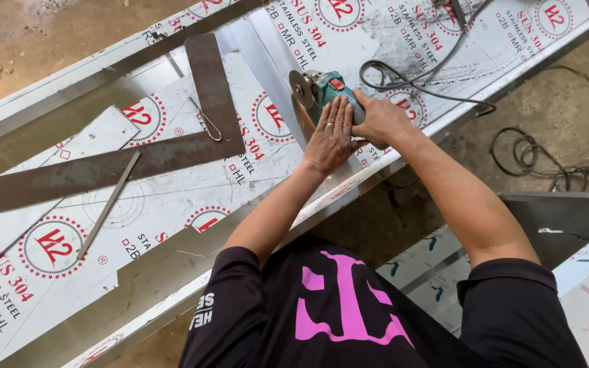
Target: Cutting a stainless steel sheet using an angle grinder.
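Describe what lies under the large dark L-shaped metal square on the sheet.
Under the L-shaped square lies the film-covered steel sheet, printed with red round marks. Whatever print sits directly beneath its arms is covered.

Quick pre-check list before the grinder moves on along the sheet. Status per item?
1. Both hands on the grinder: ok. Left hand rests flat on its body, right hand grips the rear.
2. Disc at the steel sheet: ok, at the raised fold.
3. Cable away from the disc: ok, it loops behind the tool.
4. Gloves: not ok, both hands bare.
5. Big steel square and flat strip off the cutting line: ok, they lie well to the side.
6. Eye protection: cannot tell.
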